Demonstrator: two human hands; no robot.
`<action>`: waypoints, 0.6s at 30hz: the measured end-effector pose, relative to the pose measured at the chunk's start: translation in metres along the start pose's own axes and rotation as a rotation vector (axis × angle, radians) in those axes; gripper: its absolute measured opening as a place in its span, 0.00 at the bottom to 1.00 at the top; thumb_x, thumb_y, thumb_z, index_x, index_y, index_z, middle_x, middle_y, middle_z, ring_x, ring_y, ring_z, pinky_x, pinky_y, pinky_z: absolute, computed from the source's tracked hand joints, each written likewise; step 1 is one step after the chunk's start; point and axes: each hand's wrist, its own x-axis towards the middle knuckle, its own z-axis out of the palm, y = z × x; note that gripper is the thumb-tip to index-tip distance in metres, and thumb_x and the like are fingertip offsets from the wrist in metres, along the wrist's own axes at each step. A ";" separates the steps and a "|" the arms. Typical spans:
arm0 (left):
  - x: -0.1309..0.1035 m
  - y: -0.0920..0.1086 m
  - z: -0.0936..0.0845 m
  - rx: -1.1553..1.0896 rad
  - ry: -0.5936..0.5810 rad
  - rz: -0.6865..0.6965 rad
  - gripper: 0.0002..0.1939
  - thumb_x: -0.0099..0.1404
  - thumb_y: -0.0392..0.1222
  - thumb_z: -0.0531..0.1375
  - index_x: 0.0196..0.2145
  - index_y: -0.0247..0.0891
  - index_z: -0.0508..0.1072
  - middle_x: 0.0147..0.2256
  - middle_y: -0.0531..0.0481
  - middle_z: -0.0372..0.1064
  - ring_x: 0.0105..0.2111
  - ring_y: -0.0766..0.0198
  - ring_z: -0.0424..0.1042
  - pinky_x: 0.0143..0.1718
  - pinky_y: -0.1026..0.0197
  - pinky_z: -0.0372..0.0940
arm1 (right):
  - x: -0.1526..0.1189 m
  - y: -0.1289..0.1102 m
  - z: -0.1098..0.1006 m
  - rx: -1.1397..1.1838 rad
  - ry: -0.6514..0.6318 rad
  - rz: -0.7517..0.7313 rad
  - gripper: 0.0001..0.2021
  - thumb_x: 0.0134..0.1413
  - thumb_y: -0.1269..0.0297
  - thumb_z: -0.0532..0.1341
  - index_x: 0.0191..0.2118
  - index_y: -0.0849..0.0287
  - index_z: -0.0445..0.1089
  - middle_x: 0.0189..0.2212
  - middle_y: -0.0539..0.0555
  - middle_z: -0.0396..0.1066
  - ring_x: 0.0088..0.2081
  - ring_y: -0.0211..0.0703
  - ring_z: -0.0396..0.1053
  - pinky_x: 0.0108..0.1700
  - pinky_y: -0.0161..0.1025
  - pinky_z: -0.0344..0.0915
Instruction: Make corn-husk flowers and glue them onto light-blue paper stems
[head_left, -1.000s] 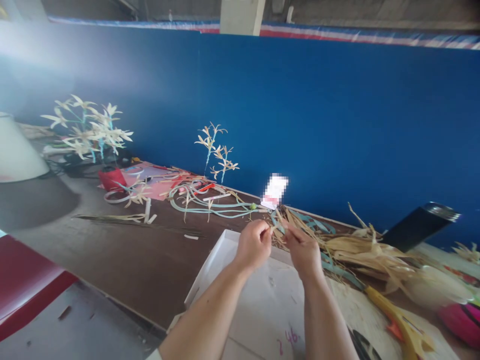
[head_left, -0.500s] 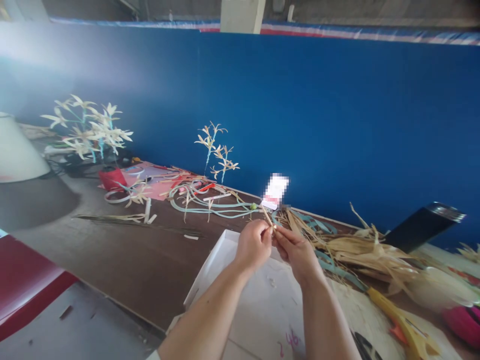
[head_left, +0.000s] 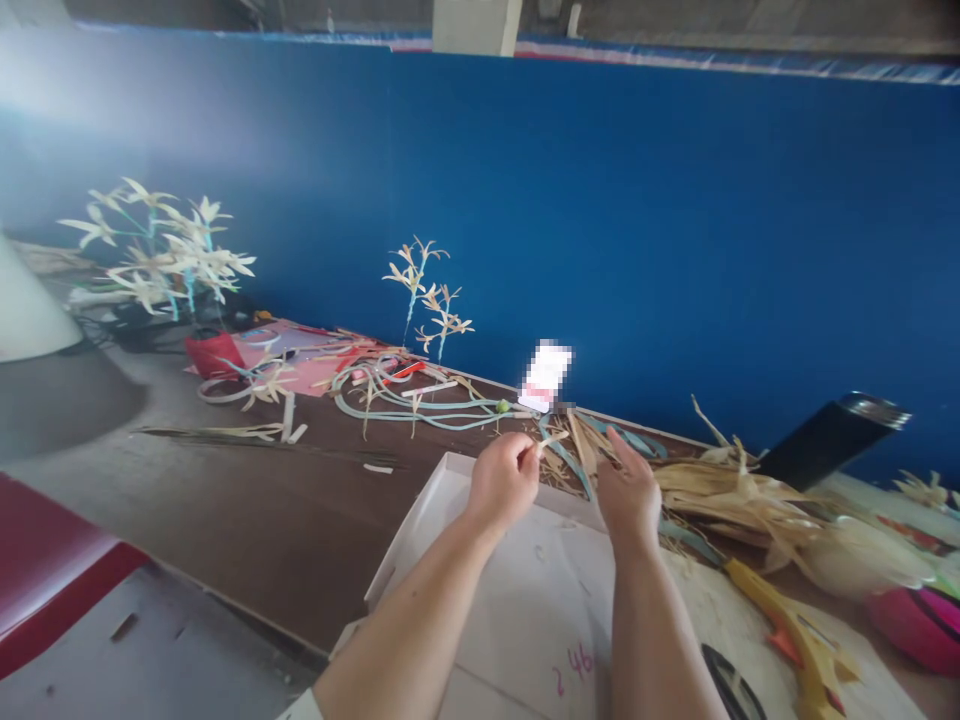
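My left hand [head_left: 504, 482] is closed, pinching a pale strip of dried husk [head_left: 553, 439] between thumb and fingers; the strip sticks out to the right. My right hand [head_left: 630, 492] is apart from it, with fingers stretched forward and nothing visible in them. Beyond that hand lie narrow husk scraps [head_left: 581, 440] and a blue-green ribbon [head_left: 576, 470]. Both forearms pass over a white shallow box lid [head_left: 540, 590] marked with pink writing. To the right of my right hand spreads a heap of dried corn husks [head_left: 720, 495].
Husk flowers [head_left: 416, 275] on blue-wrapped stems stand by the blue wall, near a bright blurred phone [head_left: 545, 375]. Coiled pale tubing [head_left: 420, 410] lies to the left. A dark flask [head_left: 829, 440] leans at right, behind a yellow glue gun [head_left: 795, 640]. A white lampshade [head_left: 30, 310] stands far left.
My right hand has let go of the small husk piece and moved right, its fingers opening out. My left hand keeps the strip, which now points right. The view has shifted slightly.
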 end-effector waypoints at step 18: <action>0.001 0.002 0.003 -0.006 -0.102 -0.141 0.14 0.64 0.41 0.50 0.29 0.40 0.74 0.30 0.50 0.75 0.31 0.63 0.71 0.31 0.64 0.59 | -0.013 -0.018 0.004 0.647 -0.355 0.270 0.16 0.39 0.51 0.68 0.26 0.61 0.72 0.22 0.51 0.68 0.19 0.32 0.56 0.18 0.31 0.49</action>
